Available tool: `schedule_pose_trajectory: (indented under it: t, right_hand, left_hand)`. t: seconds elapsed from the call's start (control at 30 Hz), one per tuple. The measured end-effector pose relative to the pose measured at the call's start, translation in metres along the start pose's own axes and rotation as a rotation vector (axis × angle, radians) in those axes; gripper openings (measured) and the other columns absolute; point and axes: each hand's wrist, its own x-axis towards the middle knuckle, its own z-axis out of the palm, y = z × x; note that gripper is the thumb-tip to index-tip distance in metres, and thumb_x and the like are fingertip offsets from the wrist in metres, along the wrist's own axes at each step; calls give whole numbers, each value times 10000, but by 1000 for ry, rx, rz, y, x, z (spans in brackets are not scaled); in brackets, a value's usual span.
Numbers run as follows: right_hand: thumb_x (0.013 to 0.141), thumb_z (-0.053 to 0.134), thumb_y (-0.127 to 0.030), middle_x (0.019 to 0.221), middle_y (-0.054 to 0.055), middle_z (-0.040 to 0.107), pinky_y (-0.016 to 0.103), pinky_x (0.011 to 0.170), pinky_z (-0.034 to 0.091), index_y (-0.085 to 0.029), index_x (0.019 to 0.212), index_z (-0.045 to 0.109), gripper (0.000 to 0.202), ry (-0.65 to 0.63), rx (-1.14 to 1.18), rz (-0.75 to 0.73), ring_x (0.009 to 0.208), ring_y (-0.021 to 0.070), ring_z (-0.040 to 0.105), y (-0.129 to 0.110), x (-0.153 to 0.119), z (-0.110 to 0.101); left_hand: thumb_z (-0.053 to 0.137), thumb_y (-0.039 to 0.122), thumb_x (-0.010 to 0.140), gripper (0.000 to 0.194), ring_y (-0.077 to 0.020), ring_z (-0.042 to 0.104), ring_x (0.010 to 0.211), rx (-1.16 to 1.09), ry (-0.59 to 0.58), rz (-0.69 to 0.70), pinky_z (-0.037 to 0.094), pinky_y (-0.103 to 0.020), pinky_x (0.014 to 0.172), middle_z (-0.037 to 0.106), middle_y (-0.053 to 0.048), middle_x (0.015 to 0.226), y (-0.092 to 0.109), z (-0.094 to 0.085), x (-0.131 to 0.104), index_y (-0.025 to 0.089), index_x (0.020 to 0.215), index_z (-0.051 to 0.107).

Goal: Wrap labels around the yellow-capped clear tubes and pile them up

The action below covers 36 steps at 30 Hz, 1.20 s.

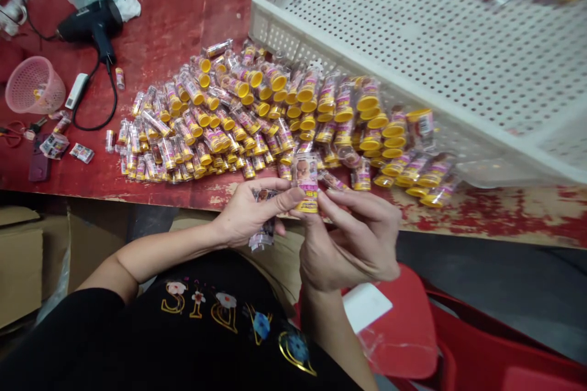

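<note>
Between both hands, at the table's front edge, a small clear tube (307, 183) with a pink and yellow label and a yellow base stands upright. My left hand (257, 211) pinches its left side with thumb and forefinger, and its lower fingers also hold a bundle of printed plastic sleeves (263, 233). My right hand (353, 235) has its fingertips on the tube's lower right side. Just beyond lies a large pile of similar yellow-capped tubes (220, 128), spread across the red table (183, 0).
A white perforated crate (389, 49) with more tubes fills the upper right. At the left are a black heat gun (94, 21) with its cord, a pink basket (35, 84) and red scissors (13, 133). A red stool (403, 330) stands below.
</note>
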Motion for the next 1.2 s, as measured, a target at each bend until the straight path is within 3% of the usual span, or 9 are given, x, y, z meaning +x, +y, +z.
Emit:
schedule_pose_trajectory:
  t: [0.37,0.47,0.63,0.8,0.87,0.97,1.07,1.13,1.2]
  right_hand:
    - [765,863,-129,971,21,754,441,864,551,-352,1122,804,426,11,40,-19,973,239,691,3,-1,4]
    - [786,844,-135,988,22,764,450,888,564,-335,1137,792,407,-46,65,32,970,233,706,2,1,8]
    - [848,789,-204,1069,56,775,450,911,588,-272,1166,765,326,-156,161,111,992,239,735,17,26,42]
    - [900,717,-355,1043,87,777,493,983,550,-211,1061,770,222,-134,-22,42,1018,266,715,53,79,92]
    - [888,712,-395,1024,92,782,501,996,534,-206,1015,773,236,-258,-109,0,1013,273,705,70,103,100]
    - [861,711,-425,1046,104,773,470,953,542,-200,1044,766,296,-499,-207,-1,977,267,698,107,150,101]
    - [886,635,-352,1039,139,755,441,933,518,-164,1064,744,281,-551,-456,162,920,245,686,161,221,113]
    - [927,550,-335,938,156,736,431,925,499,-131,998,730,282,-564,-581,282,898,235,677,198,272,135]
    - [955,506,-340,864,155,709,440,907,502,-134,949,715,294,-568,-596,315,909,249,682,229,315,164]
  left_hand:
    - [908,618,601,586,-53,539,388,-39,34,69,378,-174,373,635,48,627,-5,0,2,141,866,694]
    - [914,616,595,590,-56,536,409,-82,42,63,391,-180,397,639,34,632,-2,-2,6,136,860,698]
    - [847,524,776,457,-79,565,489,-192,118,108,438,-196,457,683,-22,700,24,-5,30,111,936,736]
    - [648,298,985,223,-104,680,640,-414,230,26,414,-160,445,757,-94,945,53,-16,41,106,1073,720]
    - [597,157,989,168,-96,696,674,-500,264,-58,443,-151,471,754,-95,944,56,-21,34,84,1088,712]
    - [549,-4,951,277,-114,742,798,-536,289,-70,566,-176,645,767,-122,1018,50,-31,15,69,1181,686]
    - [668,83,934,345,-187,765,905,-490,245,-102,632,-273,745,764,-159,1120,36,-42,-5,104,1277,648]
    - [774,208,888,425,-203,759,847,-433,214,-174,633,-286,632,766,-132,1073,27,-50,-14,140,1287,645]
    - [831,352,840,426,-184,735,741,-350,244,-215,592,-255,515,761,-103,989,22,-57,-17,147,1178,673]
